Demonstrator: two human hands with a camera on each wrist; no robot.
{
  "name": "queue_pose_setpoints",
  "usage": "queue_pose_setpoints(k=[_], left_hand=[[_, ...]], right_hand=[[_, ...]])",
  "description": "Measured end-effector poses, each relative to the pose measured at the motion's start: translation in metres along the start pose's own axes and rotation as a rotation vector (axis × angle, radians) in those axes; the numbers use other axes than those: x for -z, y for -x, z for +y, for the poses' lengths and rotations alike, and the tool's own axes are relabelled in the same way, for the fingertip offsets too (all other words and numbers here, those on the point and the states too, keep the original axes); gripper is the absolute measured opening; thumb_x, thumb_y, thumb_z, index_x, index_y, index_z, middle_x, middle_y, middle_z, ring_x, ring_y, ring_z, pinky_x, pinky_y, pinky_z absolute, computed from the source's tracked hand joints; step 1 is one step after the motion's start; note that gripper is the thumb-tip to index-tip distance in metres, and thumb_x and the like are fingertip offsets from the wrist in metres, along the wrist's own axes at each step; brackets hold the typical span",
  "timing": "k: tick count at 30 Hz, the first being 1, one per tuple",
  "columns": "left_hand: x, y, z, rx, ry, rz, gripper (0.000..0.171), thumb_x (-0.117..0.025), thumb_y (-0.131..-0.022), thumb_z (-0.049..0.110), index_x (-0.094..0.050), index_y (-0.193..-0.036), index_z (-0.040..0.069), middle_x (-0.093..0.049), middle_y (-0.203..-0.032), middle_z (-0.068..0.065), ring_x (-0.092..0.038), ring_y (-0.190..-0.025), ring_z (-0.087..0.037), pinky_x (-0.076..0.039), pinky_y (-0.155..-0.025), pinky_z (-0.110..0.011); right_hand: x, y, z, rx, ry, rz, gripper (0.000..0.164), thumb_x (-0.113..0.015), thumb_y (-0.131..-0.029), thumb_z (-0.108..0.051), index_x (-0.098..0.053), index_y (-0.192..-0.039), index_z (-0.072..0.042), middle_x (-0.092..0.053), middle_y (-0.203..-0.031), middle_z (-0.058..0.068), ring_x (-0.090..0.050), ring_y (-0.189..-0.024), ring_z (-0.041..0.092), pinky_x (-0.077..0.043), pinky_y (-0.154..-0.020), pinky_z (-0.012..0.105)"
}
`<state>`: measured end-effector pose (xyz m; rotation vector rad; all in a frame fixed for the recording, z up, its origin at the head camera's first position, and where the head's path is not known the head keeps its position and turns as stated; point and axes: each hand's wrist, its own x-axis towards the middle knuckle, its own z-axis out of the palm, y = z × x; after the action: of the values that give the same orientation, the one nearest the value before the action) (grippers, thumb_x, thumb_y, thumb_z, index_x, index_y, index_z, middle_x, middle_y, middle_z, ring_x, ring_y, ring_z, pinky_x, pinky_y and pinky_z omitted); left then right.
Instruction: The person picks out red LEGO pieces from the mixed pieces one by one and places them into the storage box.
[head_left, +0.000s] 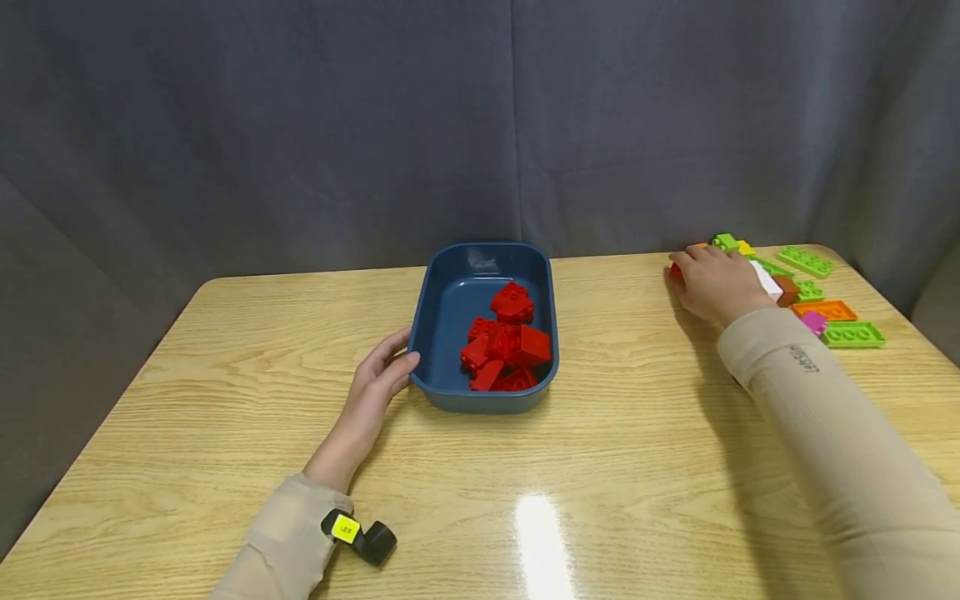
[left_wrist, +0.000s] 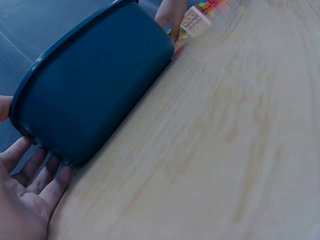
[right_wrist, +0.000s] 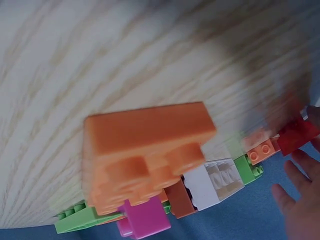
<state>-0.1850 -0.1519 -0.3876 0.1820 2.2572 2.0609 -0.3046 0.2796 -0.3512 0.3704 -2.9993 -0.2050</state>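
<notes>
A dark blue bin [head_left: 483, 402] stands mid-table with several red toy bricks [head_left: 525, 343] heaped inside. My left hand [head_left: 378, 372] rests against its left side, thumb at the rim and fingers spread along the outer wall. At the table's far right, my right hand [head_left: 716, 283] reaches down among loose bricks. Its thumb and fingers pinch a red brick [right_wrist: 296, 136], mostly covered by the hand in the head view. Beside that brick lie a small orange brick [right_wrist: 261, 151] and a green brick [right_wrist: 247, 169].
Near the right hand lie a white brick [head_left: 767, 281], a brown brick [head_left: 786, 291], a magenta brick [head_left: 813, 322] and flat green [head_left: 853, 335] and orange [head_left: 825, 311] plates. A larger orange brick [right_wrist: 150, 127] sits close to the right wrist camera. A grey curtain [head_left: 360, 133] hangs behind the table.
</notes>
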Motion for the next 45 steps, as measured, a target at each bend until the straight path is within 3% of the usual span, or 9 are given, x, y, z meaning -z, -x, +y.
queue_pose_setpoints(k=[8,13,17,22,27,38,45], left_hand=[[0.002,0.001,0.000,-0.001,-0.009,0.000,0.049,-0.045,-0.097,0.025,-0.037,-0.143,0.010,-0.039,-0.147,-0.010,-0.044,-0.124,-0.019,-0.040,-0.099,-0.032],[0.002,0.001,0.001,0.002,-0.011,-0.001,0.049,-0.045,-0.097,0.025,-0.037,-0.143,0.010,-0.040,-0.147,-0.009,-0.044,-0.124,-0.018,-0.041,-0.096,-0.026],[0.001,0.001,0.001,0.005,-0.007,0.001,0.049,-0.045,-0.097,0.025,-0.038,-0.143,0.010,-0.040,-0.147,-0.010,-0.045,-0.122,-0.018,-0.043,-0.093,-0.021],[0.000,0.001,0.001,0.012,-0.004,0.002,0.049,-0.045,-0.097,0.023,-0.038,-0.143,0.009,-0.040,-0.147,-0.010,-0.045,-0.121,-0.017,-0.043,-0.092,-0.019],[0.000,0.001,0.000,0.009,0.000,0.002,0.049,-0.046,-0.097,0.024,-0.038,-0.143,0.009,-0.040,-0.147,-0.010,-0.045,-0.122,-0.018,-0.044,-0.090,-0.017],[0.002,0.000,0.000,-0.001,-0.009,-0.001,0.049,-0.045,-0.097,0.024,-0.037,-0.143,0.008,-0.039,-0.147,-0.011,-0.044,-0.123,-0.019,-0.044,-0.090,-0.016],[0.004,-0.001,0.000,-0.010,-0.006,-0.002,0.049,-0.045,-0.097,0.024,-0.037,-0.143,0.008,-0.040,-0.147,-0.011,-0.044,-0.123,-0.020,-0.044,-0.089,-0.014]], right_hand=[[0.002,-0.001,-0.001,0.064,0.013,0.056,0.034,-0.055,-0.088,-0.014,-0.057,-0.115,0.007,-0.062,-0.106,0.028,-0.055,-0.097,0.042,-0.047,-0.087,0.060],[0.005,-0.003,-0.001,0.074,0.038,0.025,0.032,-0.058,-0.085,-0.010,-0.058,-0.113,0.006,-0.062,-0.100,0.027,-0.057,-0.090,0.039,-0.050,-0.083,0.057],[0.006,-0.002,-0.001,0.045,-0.007,-0.006,0.033,-0.056,-0.084,-0.007,-0.057,-0.114,0.006,-0.059,-0.100,0.028,-0.057,-0.085,0.038,-0.053,-0.077,0.056],[0.009,0.000,-0.003,0.015,-0.082,-0.020,0.037,-0.058,-0.081,-0.005,-0.055,-0.117,0.005,-0.056,-0.102,0.028,-0.056,-0.086,0.038,-0.053,-0.080,0.056],[0.012,0.001,-0.004,0.011,-0.113,0.017,0.038,-0.062,-0.082,-0.011,-0.056,-0.116,0.004,-0.055,-0.103,0.027,-0.054,-0.088,0.038,-0.053,-0.081,0.056],[0.020,0.002,-0.014,0.108,-0.100,0.142,0.040,-0.071,-0.077,-0.018,-0.059,-0.109,0.003,-0.060,-0.097,0.024,-0.054,-0.086,0.037,-0.050,-0.079,0.053],[0.027,0.002,-0.033,0.147,-0.126,0.165,0.039,-0.068,-0.081,-0.021,-0.058,-0.111,0.002,-0.059,-0.100,0.021,-0.054,-0.088,0.036,-0.050,-0.081,0.053]])
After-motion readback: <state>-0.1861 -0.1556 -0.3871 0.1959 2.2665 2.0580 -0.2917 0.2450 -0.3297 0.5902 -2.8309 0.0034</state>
